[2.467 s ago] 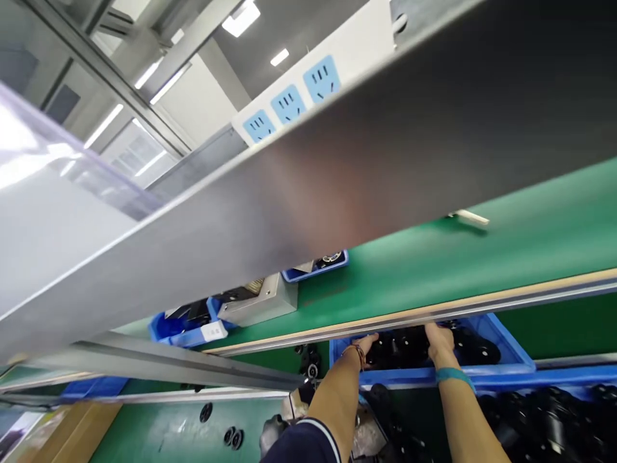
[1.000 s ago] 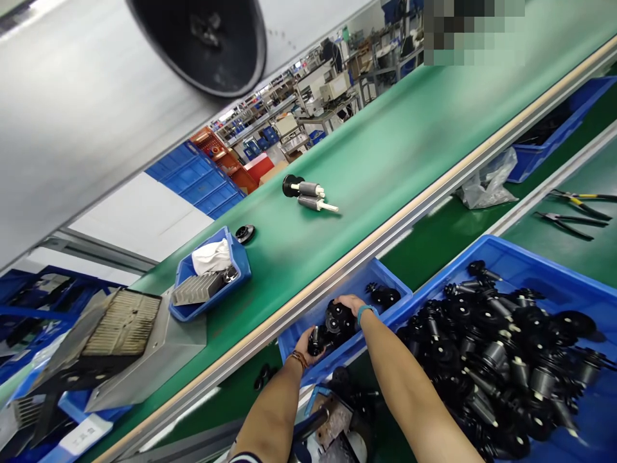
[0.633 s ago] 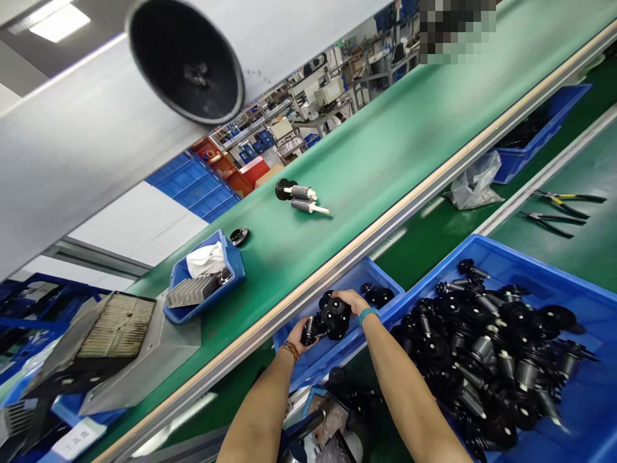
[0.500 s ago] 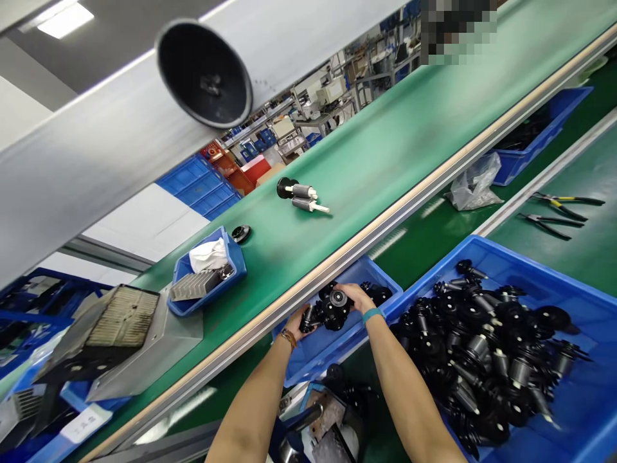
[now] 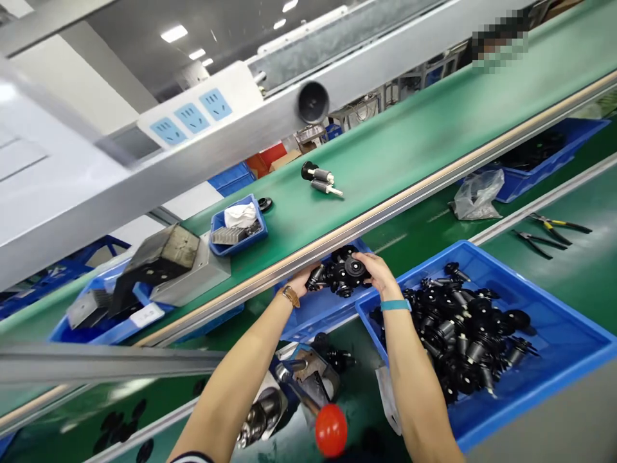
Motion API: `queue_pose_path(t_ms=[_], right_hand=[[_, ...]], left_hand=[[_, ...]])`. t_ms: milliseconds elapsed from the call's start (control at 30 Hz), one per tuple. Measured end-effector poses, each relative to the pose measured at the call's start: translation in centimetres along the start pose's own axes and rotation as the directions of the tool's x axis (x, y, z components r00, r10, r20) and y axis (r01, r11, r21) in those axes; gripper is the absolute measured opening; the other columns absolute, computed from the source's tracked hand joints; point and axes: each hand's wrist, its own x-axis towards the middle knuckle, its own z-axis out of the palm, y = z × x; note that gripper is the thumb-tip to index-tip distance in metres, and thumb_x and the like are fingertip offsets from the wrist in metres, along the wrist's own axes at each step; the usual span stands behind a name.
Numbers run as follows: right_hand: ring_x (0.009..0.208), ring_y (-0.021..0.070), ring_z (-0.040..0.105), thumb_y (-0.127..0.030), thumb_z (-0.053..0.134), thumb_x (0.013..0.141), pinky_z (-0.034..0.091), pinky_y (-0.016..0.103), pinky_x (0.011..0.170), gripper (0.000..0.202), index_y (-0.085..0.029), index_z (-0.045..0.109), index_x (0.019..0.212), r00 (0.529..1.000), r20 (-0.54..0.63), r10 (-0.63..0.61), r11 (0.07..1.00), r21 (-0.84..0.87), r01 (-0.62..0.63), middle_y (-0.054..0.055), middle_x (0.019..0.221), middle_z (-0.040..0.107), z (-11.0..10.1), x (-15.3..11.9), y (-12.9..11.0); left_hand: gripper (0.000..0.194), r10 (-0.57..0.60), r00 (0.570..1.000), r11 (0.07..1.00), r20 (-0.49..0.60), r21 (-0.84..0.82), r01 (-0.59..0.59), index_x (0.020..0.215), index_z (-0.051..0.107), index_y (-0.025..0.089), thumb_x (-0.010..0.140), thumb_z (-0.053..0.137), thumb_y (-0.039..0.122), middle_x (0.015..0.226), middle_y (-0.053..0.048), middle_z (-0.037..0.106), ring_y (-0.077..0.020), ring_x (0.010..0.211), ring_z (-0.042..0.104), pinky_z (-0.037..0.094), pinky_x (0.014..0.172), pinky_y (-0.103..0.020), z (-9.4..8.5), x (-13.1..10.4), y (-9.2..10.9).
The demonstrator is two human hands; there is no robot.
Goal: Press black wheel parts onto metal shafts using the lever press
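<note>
Both my hands are closed around a bunch of black impeller rotors [image 5: 344, 270], at the far side of a small blue bin [image 5: 308, 312] under the conveyor edge. My left hand [image 5: 301, 281] grips the bunch from the left, its fingertips partly hidden. From the right, my right hand [image 5: 377, 273] curls round it, thumb near a round black disc. To the right, a large blue bin [image 5: 544, 299] holds a heap of similar black parts with grey cylinders.
A hand press with a red ball knob [image 5: 331, 429] stands below my hands. Pliers [image 5: 540, 243] and a clear plastic bag [image 5: 477, 195] lie to the right. On the green conveyor [image 5: 385, 161] are loose rotors [image 5: 322, 180] and a small blue basket [image 5: 241, 244].
The camera view has shifted and tilted, bringing the red knob and a socket strip into sight. My hands still hold the bunch and sit nearer the bin's far side.
</note>
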Motion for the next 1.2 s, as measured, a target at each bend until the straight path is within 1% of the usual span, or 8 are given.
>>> queue_pose_path(t_ms=[133,200,400,533,733,967,1100,1200], right_hand=[[0.072,0.0161,0.064,-0.049,0.081,0.073,0.049,0.029,0.069,0.037,-0.019,0.07,0.092,0.999,-0.033,-0.035,0.999,0.021,0.035,0.001,0.076,0.072,-1.1,-4.0,-1.2],[0.072,0.0175,0.064,-0.049,0.081,0.068,0.048,0.03,0.069,0.038,-0.019,0.07,0.09,0.997,-0.058,-0.05,0.998,0.033,0.052,0.001,0.074,0.072,-1.4,-6.4,-1.6],[0.075,0.0204,0.066,-0.045,0.081,0.065,0.052,0.034,0.07,0.035,-0.02,0.071,0.088,0.984,-0.167,-0.068,0.996,0.038,0.075,0.003,0.078,0.074,-2.3,-12.9,-1.6],[0.079,0.0219,0.067,-0.043,0.081,0.065,0.054,0.036,0.069,0.033,-0.021,0.07,0.086,0.97,-0.233,-0.069,0.995,0.053,0.083,0.002,0.08,0.074,-2.9,-16.1,-0.1],[0.085,0.0236,0.068,-0.048,0.08,0.064,0.056,0.035,0.068,0.039,-0.022,0.069,0.091,0.949,-0.31,-0.051,0.979,0.174,0.11,0.003,0.089,0.075,-3.0,-19.7,6.1],[0.09,0.0242,0.067,-0.054,0.08,0.064,0.053,0.031,0.064,0.044,-0.024,0.064,0.091,0.924,-0.381,0.019,0.933,0.339,0.12,0.003,0.093,0.074,-0.8,-23.2,15.0],[0.091,0.024,0.068,-0.054,0.082,0.064,0.055,0.031,0.067,0.042,-0.025,0.061,0.085,0.909,-0.41,0.081,0.911,0.401,0.1,0.002,0.089,0.073,0.3,-24.7,19.4],[0.09,0.0242,0.068,-0.054,0.083,0.064,0.056,0.033,0.068,0.04,-0.025,0.061,0.083,0.898,-0.424,0.118,0.894,0.44,0.09,0.002,0.087,0.073,0.9,-25.3,22.3]], left_hand=[[0.024,-0.002,1.0,1.0,0.014,-0.015,0.002,0.086,0.066,0.015,0.09,0.073,0.038,0.058,-0.001,0.066,-0.0142,0.046,0.062,0.053,0.045,-0.024,0.5,-3.8,0.7],[0.025,-0.002,1.0,1.0,0.022,-0.007,0.002,0.086,0.066,0.014,0.089,0.074,0.037,0.058,-0.002,0.066,-0.0157,0.046,0.064,0.055,0.046,-0.025,0.6,-5.6,0.7],[0.023,0.03,0.996,0.999,0.089,0.011,-0.031,0.094,0.065,0.014,0.09,0.074,0.035,0.062,-0.002,0.067,-0.0177,0.05,0.067,0.059,0.051,-0.029,1.0,-10.0,-0.6],[0.021,0.018,0.986,0.998,0.166,0.049,-0.027,0.091,0.065,0.013,0.091,0.072,0.033,0.062,-0.002,0.067,-0.0173,0.051,0.067,0.06,0.053,-0.03,1.5,-11.9,-1.8],[0.017,-0.055,0.966,0.974,0.254,0.228,-0.004,0.084,0.065,0.015,0.088,0.073,0.03,0.059,-0.004,0.068,-0.0184,0.048,0.066,0.058,0.05,-0.03,1.3,-12.9,-3.2],[0.017,-0.151,0.949,0.914,0.277,0.405,0.027,0.076,0.066,0.016,0.075,0.082,0.022,0.06,-0.007,0.07,-0.0209,0.048,0.065,0.055,0.048,-0.03,0.7,-12.4,-6.0],[0.03,-0.195,0.955,0.899,0.222,0.429,0.083,0.08,0.066,0.017,0.062,0.089,0.014,0.059,-0.007,0.07,-0.0261,0.051,0.068,0.056,0.051,-0.034,0.6,-11.2,-8.4],[0.031,-0.2,0.955,0.932,0.219,0.343,0.117,0.082,0.066,0.02,0.062,0.09,0.02,0.055,-0.004,0.065,-0.028,0.052,0.067,0.057,0.054,-0.038,0.7,-10.2,-10.4]])
